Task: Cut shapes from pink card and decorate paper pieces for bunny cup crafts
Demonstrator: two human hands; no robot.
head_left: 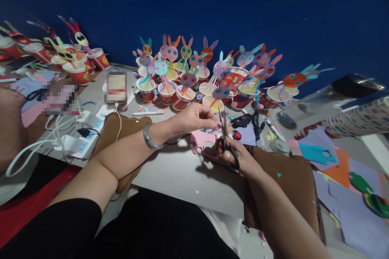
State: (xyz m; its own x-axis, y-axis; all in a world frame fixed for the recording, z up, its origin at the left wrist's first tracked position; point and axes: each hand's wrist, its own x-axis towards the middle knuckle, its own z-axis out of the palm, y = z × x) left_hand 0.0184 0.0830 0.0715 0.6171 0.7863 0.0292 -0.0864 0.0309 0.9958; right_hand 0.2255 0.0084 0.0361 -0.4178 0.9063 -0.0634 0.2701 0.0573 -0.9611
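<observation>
My left hand, with a green bangle on its wrist, pinches a small piece of pink paper between thumb and fingertips. Black-handled scissors are in my right hand, fingers through the loops. Their blades point up and stand a little apart, right beside the pink piece. Below the hands lies a pink paper sheet with rounded parts cut out of it. The exact outline of the piece in my left fingers is too small and partly hidden to tell.
Several paper cups with colourful paper rabbit figures line the back by the blue wall. A power strip with white cables and a phone are left. Brown cushions flank the work spot. Coloured paper sheets and tape lie right.
</observation>
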